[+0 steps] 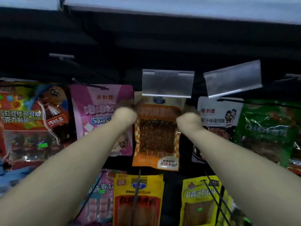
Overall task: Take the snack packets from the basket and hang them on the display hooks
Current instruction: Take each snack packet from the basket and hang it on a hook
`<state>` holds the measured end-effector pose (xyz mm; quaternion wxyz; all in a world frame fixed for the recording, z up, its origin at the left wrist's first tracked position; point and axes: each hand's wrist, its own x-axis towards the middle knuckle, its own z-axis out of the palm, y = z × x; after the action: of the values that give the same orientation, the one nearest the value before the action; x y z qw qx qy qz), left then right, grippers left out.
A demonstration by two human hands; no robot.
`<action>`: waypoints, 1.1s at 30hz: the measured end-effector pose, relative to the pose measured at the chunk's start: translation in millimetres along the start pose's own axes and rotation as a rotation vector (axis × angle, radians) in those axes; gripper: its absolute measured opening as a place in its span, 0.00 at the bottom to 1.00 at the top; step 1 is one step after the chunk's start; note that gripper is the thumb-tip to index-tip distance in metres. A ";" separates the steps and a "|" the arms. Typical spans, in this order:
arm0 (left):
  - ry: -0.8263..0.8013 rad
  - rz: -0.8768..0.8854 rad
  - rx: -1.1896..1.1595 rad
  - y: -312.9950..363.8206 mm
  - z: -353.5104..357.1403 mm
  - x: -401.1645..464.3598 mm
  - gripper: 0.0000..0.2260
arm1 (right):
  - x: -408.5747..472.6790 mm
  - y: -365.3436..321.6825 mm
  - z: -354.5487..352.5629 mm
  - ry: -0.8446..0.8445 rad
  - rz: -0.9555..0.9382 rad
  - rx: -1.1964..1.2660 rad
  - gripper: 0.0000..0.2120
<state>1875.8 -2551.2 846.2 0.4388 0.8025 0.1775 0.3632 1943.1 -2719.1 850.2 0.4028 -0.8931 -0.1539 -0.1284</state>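
Orange snack packet (156,136), one, gripped at upper corners by left hand (128,110), right hand (187,116)

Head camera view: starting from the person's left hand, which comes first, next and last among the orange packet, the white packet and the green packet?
1. Orange packet: the left hand grips its upper left edge; the right hand grips the other side.
2. White packet: hanging just right of the orange one.
3. Green packet: farthest right, beyond the white one.
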 end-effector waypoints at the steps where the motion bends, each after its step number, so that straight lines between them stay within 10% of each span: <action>1: -0.001 -0.004 0.049 0.1 -2.3 -2.9 0.20 | -1.6 -0.3 0.4 0.003 -0.007 -0.010 0.15; 12: 0.053 0.124 0.336 2.4 -60.2 -34.4 0.05 | -45.7 -10.2 -13.0 0.132 -0.009 -0.136 0.08; 33: -0.124 0.400 1.097 -82.4 -233.7 -179.6 0.15 | -281.4 -57.7 -4.8 -0.025 -0.330 -0.737 0.14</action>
<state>1585.0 -2479.6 782.9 -0.1082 0.9500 0.1587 0.2461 1662.0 -2734.7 793.0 0.0274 -0.9425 -0.2435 -0.2271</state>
